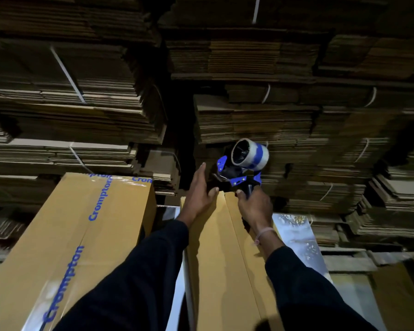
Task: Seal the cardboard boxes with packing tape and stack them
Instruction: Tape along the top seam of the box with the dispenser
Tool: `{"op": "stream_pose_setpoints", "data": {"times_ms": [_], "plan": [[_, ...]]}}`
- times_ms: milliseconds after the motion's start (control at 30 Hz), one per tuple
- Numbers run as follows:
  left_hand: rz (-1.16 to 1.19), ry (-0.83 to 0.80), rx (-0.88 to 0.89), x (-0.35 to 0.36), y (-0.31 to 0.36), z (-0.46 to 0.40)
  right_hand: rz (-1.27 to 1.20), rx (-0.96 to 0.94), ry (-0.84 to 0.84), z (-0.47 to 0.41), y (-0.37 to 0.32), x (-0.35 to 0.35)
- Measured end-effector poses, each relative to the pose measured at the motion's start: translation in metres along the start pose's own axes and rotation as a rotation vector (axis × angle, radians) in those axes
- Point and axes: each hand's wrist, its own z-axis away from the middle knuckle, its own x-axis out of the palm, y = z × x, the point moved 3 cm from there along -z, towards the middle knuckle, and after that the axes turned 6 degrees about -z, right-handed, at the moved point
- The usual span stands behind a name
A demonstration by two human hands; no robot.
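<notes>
At the far left lies a long cardboard box (65,235), its top seam covered by clear tape printed with blue "Crompton" lettering. Just to its right, across a narrow gap, a second long box (215,259) runs away from the camera; its two top flaps meet in a bare centre seam with no tape visible on it.

The left hand (198,194) rests flat on the far end of this second box, left of the seam, fingers straight and pointing away, the thumb reaching toward the seam at the far edge.

Right of it, the right hand (255,206) curls its fingers round the handle of a blue and black tape dispenser (237,173), a pale band around the wrist. The dispenser's front end sits at the far edge of the box, right on the seam, and its roll of clear tape (251,154) stands above and beyond that edge. Both arms wear dark sleeves.

Behind and to the right, strapped bundles of flattened cardboard (296,115) rise in tall stacks.
</notes>
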Motion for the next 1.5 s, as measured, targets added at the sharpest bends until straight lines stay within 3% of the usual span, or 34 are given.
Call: {"op": "stream_pose_setpoints", "data": {"times_ms": [233, 433, 633, 833, 1000, 1500], "plan": [[0.050, 0.026, -0.029, -0.006, 0.000, -0.019, 0.098, -0.031, -0.017, 0.006, -0.005, -0.001], [0.084, 0.026, -0.090, -0.001, -0.004, -0.030, 0.034, 0.015, -0.021, 0.004, -0.006, -0.008], [-0.091, -0.009, -0.043, 0.008, -0.003, -0.038, -0.009, 0.057, -0.073, -0.006, -0.002, -0.007], [-0.202, 0.028, 0.024, 0.014, -0.012, -0.042, -0.308, 0.231, -0.168, -0.015, 0.010, -0.001], [-0.169, -0.038, 0.054, 0.021, -0.009, -0.040, -0.528, 0.357, -0.228, -0.015, 0.009, -0.005], [-0.180, -0.089, 0.111, 0.016, -0.009, -0.043, -0.565, 0.291, -0.261, -0.016, 0.007, -0.020]]}}
